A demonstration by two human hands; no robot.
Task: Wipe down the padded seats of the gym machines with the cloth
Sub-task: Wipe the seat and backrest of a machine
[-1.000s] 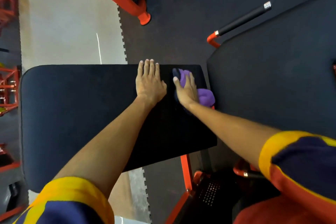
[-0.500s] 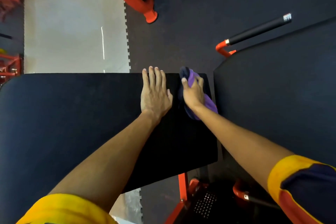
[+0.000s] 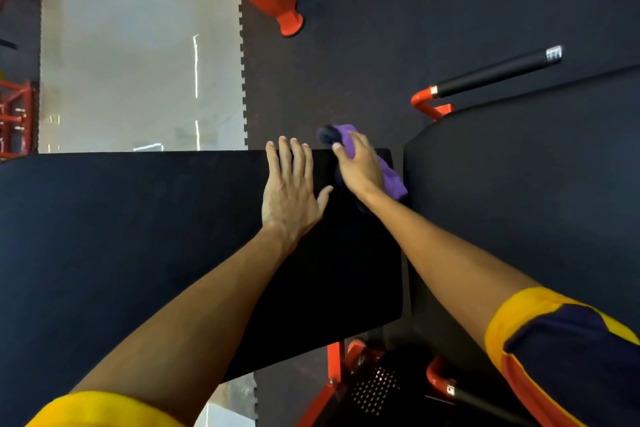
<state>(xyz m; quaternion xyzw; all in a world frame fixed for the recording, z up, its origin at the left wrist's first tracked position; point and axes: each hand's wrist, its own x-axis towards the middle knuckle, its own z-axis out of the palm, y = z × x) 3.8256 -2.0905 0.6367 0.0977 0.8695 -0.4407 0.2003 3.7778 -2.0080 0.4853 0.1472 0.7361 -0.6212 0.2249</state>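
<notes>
Purple cloth (image 3: 393,180) sits bunched at the far right corner of the black padded seat (image 3: 138,236). One end pokes past the seat's far edge. The right hand (image 3: 360,168) grips it, fingers (image 3: 360,142) curled over the fabric. Just left of it, the left hand (image 3: 291,191) lies flat on the padding with its fingers straight and released, tips reaching the far edge. A narrow gap separates the seat's right edge from a second black pad (image 3: 519,201). Bare padding stretches toward the left of the frame. Beyond the far edge lies dark rubber floor matting (image 3: 346,62).
</notes>
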